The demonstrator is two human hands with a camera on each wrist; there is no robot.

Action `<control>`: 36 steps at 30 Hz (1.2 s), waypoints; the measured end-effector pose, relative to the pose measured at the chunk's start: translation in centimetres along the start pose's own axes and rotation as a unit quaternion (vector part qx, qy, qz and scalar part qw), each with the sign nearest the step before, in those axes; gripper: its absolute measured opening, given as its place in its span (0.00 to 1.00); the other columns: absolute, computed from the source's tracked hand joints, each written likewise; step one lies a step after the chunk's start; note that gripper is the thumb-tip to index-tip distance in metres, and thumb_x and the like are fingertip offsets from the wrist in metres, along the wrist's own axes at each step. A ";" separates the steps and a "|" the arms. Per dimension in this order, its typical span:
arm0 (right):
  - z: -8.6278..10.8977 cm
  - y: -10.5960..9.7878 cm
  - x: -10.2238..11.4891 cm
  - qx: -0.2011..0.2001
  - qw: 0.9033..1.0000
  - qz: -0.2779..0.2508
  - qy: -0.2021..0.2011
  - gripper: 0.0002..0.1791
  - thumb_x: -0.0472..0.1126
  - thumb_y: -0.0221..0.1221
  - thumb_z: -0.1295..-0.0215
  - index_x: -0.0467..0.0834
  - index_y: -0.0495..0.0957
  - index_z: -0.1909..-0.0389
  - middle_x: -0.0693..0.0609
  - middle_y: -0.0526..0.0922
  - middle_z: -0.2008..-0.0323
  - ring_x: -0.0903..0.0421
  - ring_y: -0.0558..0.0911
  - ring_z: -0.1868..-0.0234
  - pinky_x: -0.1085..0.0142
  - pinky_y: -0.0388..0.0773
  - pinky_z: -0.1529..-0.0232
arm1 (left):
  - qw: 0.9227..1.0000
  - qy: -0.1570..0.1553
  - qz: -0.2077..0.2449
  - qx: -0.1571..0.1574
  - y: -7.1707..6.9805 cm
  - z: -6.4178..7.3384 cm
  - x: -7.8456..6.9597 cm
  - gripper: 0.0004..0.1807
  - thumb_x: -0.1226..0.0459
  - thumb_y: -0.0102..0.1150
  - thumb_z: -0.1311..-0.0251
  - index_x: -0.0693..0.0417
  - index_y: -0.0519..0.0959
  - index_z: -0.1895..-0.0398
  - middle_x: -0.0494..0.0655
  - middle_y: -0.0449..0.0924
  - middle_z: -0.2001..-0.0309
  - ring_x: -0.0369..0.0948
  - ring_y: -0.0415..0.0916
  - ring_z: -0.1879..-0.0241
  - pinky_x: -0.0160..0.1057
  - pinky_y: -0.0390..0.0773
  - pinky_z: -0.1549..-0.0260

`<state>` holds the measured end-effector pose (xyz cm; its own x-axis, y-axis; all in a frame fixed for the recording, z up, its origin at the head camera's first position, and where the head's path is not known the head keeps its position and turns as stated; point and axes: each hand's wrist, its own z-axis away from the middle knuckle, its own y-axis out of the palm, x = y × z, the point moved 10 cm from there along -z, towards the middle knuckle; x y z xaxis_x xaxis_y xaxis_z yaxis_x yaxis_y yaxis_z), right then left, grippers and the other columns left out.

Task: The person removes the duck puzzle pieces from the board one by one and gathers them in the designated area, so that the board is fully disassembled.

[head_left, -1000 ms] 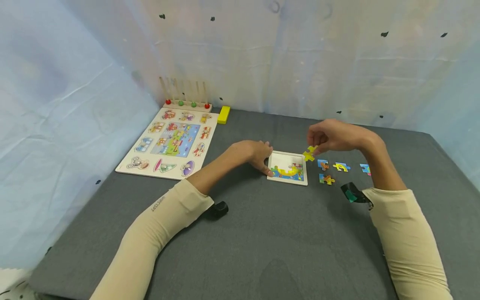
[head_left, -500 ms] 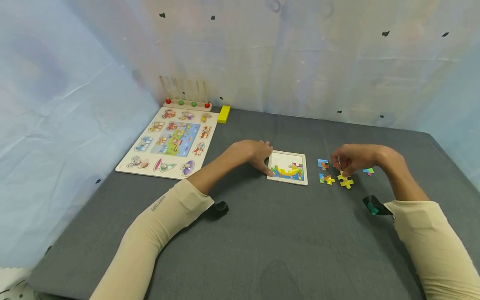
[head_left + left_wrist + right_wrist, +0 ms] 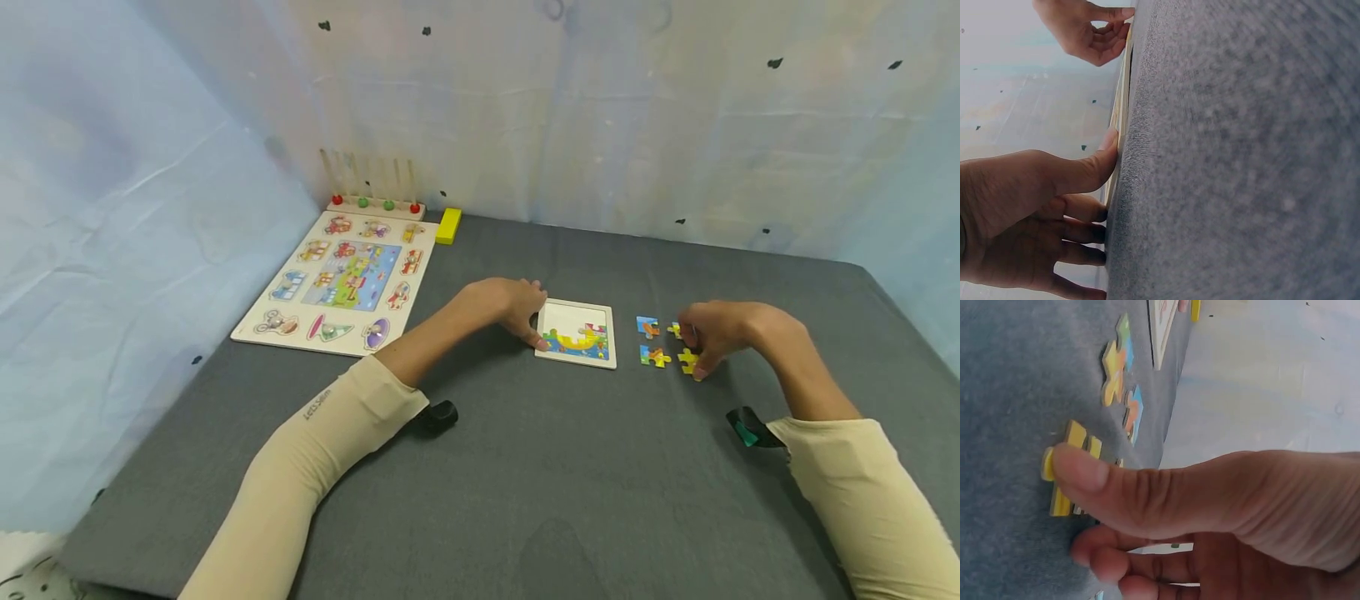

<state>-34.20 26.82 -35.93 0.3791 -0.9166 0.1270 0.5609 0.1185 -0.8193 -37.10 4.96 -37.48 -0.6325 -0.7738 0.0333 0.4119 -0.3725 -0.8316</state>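
In the head view, my left hand [image 3: 517,312] rests at the left side of a small wooden puzzle frame [image 3: 562,317]. Its thumb presses the near left corner, while in the left wrist view the other fingers stretch down to the cloth. Joined pieces fill the frame's lower part and right side. My right hand [image 3: 723,329] is low over the loose pieces. Its thumb touches a yellow jigsaw piece [image 3: 1062,500] on the cloth, with the fingers bent apart from it. Beyond, another yellow piece [image 3: 674,330] is partly hidden by the fingers.
Two more jigsaw pieces, one orange and blue [image 3: 647,327] and one orange and yellow [image 3: 654,357], lie between frame and right hand. A large peg puzzle board [image 3: 352,332], a bead stand [image 3: 375,207] and a yellow block [image 3: 447,226] occupy the far left of the grey-covered table.
My right hand has carried the yellow jigsaw piece from beside the frame rightward and down onto the cloth, and its fingers have spread from it. My left hand has stayed at the frame.
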 end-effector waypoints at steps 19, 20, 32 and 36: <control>0.2 -0.8 0.8 0.039 0.999 0.003 0.000 0.13 0.47 0.69 0.32 0.41 0.79 0.64 0.51 0.81 0.70 0.56 0.78 0.69 0.62 0.74 0.68 | 1.000 -0.004 0.008 0.011 0.0 0.1 0.2 0.57 0.35 0.55 0.30 0.57 0.41 0.14 0.57 0.36 0.13 0.53 0.38 0.13 0.53 0.47 0.16; 0.1 -1.1 1.2 0.033 0.999 0.003 -0.008 0.13 0.46 0.68 0.31 0.41 0.79 0.63 0.50 0.81 0.70 0.56 0.78 0.70 0.61 0.74 0.68 | 1.000 -0.003 0.008 0.010 0.0 0.0 0.2 0.57 0.35 0.55 0.30 0.57 0.41 0.14 0.57 0.37 0.13 0.53 0.38 0.13 0.54 0.48 0.16; -2.0 -4.0 8.9 -0.065 0.987 -0.018 -0.148 0.16 0.42 0.64 0.26 0.36 0.79 0.45 0.48 0.87 0.61 0.57 0.84 0.65 0.60 0.81 0.62 | 1.000 0.000 0.022 0.010 0.1 -0.1 0.6 0.58 0.34 0.55 0.31 0.55 0.40 0.14 0.56 0.35 0.13 0.52 0.37 0.13 0.54 0.46 0.15; -3.3 -3.7 10.0 -0.069 0.989 0.000 -0.133 0.16 0.44 0.65 0.27 0.35 0.80 0.48 0.46 0.86 0.61 0.57 0.82 0.65 0.59 0.80 0.61 | 1.000 0.003 0.020 0.009 0.0 0.0 0.4 0.58 0.33 0.54 0.31 0.57 0.40 0.14 0.57 0.35 0.13 0.53 0.37 0.13 0.54 0.46 0.15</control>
<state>-34.92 15.94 -33.54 0.5686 -0.7822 0.2548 0.4630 0.0483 -0.8850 -37.31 4.68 -37.49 -0.6186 -0.7857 -0.0036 0.4485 -0.3494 -0.8227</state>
